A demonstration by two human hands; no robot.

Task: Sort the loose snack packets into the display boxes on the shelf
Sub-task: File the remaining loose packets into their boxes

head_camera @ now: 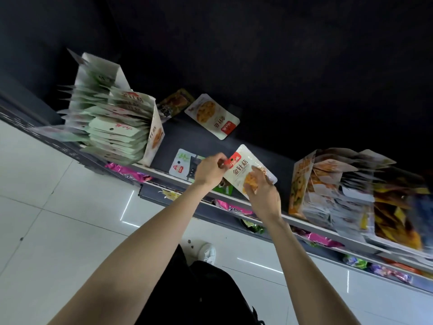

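Both of my hands hold one white snack packet (243, 168) with a red label and orange food picture, just above the dark shelf (203, 139). My left hand (210, 170) pinches its red top corner. My right hand (263, 195) grips its lower edge. Loose packets lie on the shelf: a white one (213, 116) at the back, a dark brown one (175, 104) beside it, and a white-green one (182, 164) partly hidden behind my left hand. A white display box (154, 134) full of pale packets stands at the left. Another full box (302, 181) stands at the right.
Further right, a box of dark and yellow packets (398, 212) sits blurred. Pink and green packets (229, 207) show on lower shelves below the front rail. White tiled floor (58, 207) spreads to the left, with a white shoe (207, 252) beneath me.
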